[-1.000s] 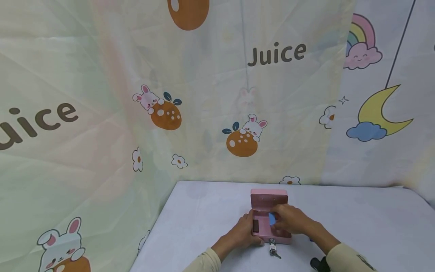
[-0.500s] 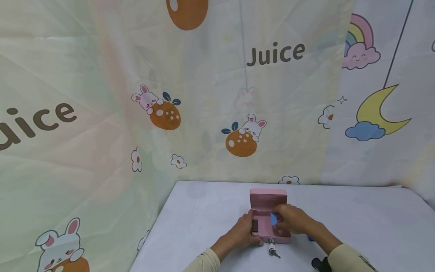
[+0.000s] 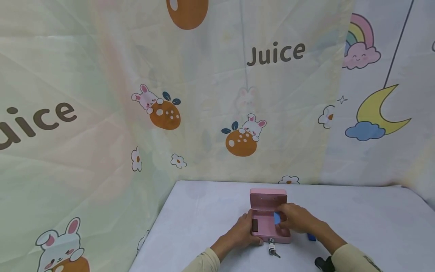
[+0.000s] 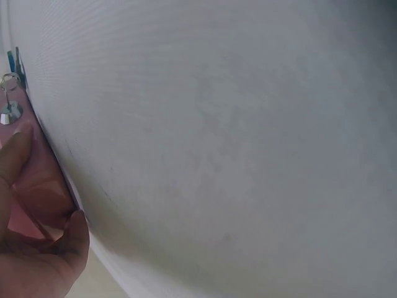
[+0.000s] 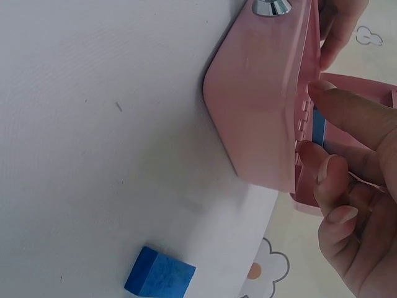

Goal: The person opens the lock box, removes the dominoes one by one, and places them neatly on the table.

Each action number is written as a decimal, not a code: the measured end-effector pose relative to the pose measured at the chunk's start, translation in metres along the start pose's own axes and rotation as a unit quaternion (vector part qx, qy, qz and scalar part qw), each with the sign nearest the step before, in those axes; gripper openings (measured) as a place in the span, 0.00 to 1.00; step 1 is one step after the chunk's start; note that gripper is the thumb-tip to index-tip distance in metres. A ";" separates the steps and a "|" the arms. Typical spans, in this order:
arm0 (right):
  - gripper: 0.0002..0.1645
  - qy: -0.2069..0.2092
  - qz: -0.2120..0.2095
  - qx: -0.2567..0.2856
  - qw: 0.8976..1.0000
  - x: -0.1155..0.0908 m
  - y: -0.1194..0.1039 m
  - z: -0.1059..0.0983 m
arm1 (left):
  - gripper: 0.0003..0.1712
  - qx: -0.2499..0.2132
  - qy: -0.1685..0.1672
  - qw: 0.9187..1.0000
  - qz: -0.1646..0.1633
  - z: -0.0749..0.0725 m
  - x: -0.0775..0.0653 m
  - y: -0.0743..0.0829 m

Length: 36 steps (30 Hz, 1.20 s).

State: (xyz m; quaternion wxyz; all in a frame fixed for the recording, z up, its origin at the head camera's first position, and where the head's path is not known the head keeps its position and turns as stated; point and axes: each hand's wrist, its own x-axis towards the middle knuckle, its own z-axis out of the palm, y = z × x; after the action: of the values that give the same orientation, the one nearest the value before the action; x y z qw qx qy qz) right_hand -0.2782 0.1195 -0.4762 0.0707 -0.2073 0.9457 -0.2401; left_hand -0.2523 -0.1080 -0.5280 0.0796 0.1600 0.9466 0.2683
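Observation:
A pink metal box (image 3: 282, 239) stands on the table with its lid (image 3: 268, 202) raised at the back. My left hand (image 3: 239, 231) grips the box's left side, thumb toward the front; the left wrist view shows the thumb and fingers around that corner. Inside the box, my right hand (image 3: 295, 218) pinches a flat blue piece (image 3: 276, 218) between thumb and fingers, near the right wall. Most of the blue piece is hidden by the fingers. A dark brown rectangular piece (image 3: 255, 225) sits at the left inside. Keys (image 3: 273, 252) hang from the lock (image 5: 272, 7) on the front.
A blue block (image 5: 162, 273) lies on the white tabletop (image 3: 207, 211) to the right of the box, partly behind the right forearm in the head view. Beside the right sleeve is a black object (image 3: 324, 263). Printed cloth walls (image 3: 204, 143) close off the back and left.
My right hand has shifted slightly right with the blue piece, toward the box's right wall. More of the blue block on the table shows. The left hand keeps its hold on the box.

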 end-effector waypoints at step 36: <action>0.31 -0.026 0.027 -0.001 0.999 -0.010 0.014 -0.012 | 0.58 0.003 0.001 1.000 0.011 -0.003 -0.002 0.002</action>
State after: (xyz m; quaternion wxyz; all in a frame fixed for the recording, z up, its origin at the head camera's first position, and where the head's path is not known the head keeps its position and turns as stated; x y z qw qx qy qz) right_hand -0.2771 0.1400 -0.4721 0.1012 -0.1876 0.9491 -0.2317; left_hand -0.2506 -0.1084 -0.5242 0.0750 0.1706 0.9456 0.2666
